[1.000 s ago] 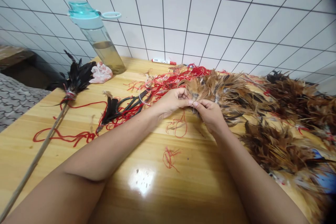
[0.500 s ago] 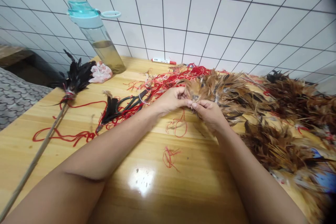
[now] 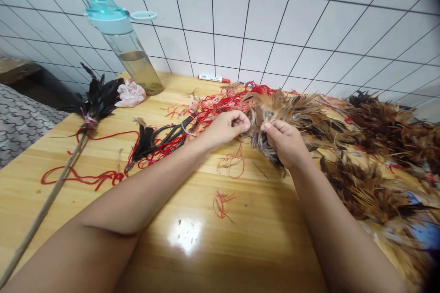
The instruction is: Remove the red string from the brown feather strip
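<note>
My left hand [image 3: 231,127] is closed in a pinch beside the near end of a brown feather bundle [image 3: 292,112]; whatever lies between its fingertips is too small to make out. My right hand [image 3: 282,139] pinches at the same end, and I cannot tell if it grips a feather or a thread. Greyish-brown feathers [image 3: 263,142] hang down between the two hands. Behind my left hand is a heap of red thread [image 3: 237,98]. Scissors [image 3: 170,137] with dark handles lie by my left forearm, partly covered by red thread.
At left, a stick [image 3: 51,206] carries black feathers [image 3: 99,96]. A water bottle [image 3: 139,62] stands by the tiled wall, near crumpled pinkish tissue [image 3: 130,94] and a red-and-white marker [image 3: 213,78]. More brown feather bundles [image 3: 357,190] lie at right. A red thread scrap [image 3: 222,205] lies in front.
My hands, touching at the fingertips before, are now apart, the right one shifted slightly right. Greyish feathers show between them.
</note>
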`<state>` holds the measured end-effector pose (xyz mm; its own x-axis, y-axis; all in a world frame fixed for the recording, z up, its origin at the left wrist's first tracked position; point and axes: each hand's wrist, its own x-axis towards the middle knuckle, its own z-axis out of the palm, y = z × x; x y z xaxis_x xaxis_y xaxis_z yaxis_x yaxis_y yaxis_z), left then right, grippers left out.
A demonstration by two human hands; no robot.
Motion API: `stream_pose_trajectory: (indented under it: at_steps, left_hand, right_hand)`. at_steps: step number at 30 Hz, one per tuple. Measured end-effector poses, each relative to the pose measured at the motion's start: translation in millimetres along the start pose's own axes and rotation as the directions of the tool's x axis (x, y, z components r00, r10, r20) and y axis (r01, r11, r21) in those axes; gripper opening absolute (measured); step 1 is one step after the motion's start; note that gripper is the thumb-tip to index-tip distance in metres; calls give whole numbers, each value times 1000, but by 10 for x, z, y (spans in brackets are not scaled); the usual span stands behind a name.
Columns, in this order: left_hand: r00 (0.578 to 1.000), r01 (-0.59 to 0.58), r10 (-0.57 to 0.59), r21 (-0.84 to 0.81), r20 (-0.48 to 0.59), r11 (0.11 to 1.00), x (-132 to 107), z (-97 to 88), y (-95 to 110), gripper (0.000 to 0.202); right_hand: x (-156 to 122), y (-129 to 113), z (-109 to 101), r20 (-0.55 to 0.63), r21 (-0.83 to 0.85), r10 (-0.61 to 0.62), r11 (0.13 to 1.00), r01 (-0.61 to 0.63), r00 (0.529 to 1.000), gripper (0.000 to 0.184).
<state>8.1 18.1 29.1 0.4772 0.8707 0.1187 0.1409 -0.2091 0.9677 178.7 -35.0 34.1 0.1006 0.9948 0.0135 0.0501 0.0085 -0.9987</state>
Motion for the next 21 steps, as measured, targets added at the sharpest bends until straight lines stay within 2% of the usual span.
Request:
stream_pose_trajectory:
  at_steps: [3,7,10,13,17,21]
  left_hand:
    - [995,-64,38,312,89,948,-18,45,-64,10]
    - [988,-153,120,628,95,763,-95,187,-138,16]
    - [988,-140,145,746,59,651,-142,304,-155,25]
    - [989,-120,143,802,43,586,-152,387,-155,27]
    - [994,-83,102,814,29,575,-134,388,-152,15]
    - [997,-44,71,718,-8,695,-91,247,-143,10]
  right_hand:
    - [9,-33,-22,-26,71,17,997,-15,1000,36]
    - [9,-35,-16,-51,128,22,992,-16,998,35]
    - [2,-24,7,-76,134,21,991,-10,997,35]
    - [-6,-6,42,-93,104,0,995,10,996,37]
    - [-9,23,74,-104,59,-27,998,34,994,38]
    - [12,50,39,-109,7,-74,997,75,991,38]
